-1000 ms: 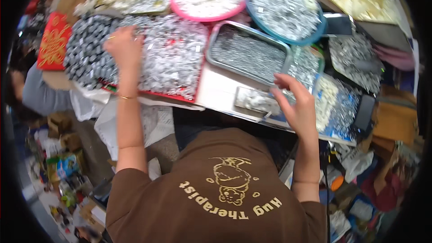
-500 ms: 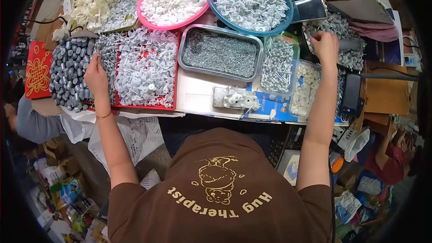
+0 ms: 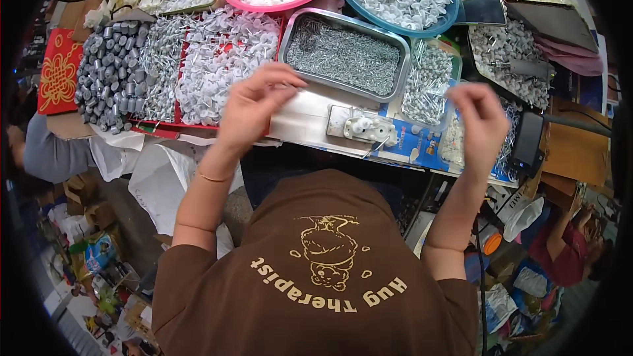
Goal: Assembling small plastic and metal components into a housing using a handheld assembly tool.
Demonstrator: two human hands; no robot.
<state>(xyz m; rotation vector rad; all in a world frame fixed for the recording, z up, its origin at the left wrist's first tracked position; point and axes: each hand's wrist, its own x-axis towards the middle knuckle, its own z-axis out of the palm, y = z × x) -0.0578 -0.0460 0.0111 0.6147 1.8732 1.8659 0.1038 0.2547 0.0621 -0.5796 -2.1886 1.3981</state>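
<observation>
I see my left hand (image 3: 254, 109) raised over the desk (image 3: 306, 122), fingers curled together in a pinching grip; whether a small part sits between the fingertips I cannot tell. My right hand (image 3: 482, 125) hovers at the same height, fingers loosely bent, and its grip is also too blurred to read. Between the two grips, slightly beyond them, lies a small white and metal fixture (image 3: 362, 128) on the bare desk. Just past the left grip is a red tray of white plastic caps with pins (image 3: 221, 59); beyond the fixture sits a steel tray of fine metal pins (image 3: 344, 56). Under the right grip is a clear tub of pins (image 3: 427, 79).

My judgement of the risk: a tiny piece could slip from either pinch and vanish among the heaped trays, since everything lies crowded and close. The desk's far edge and the upper bowls are cut off, and both palms are turned away.
</observation>
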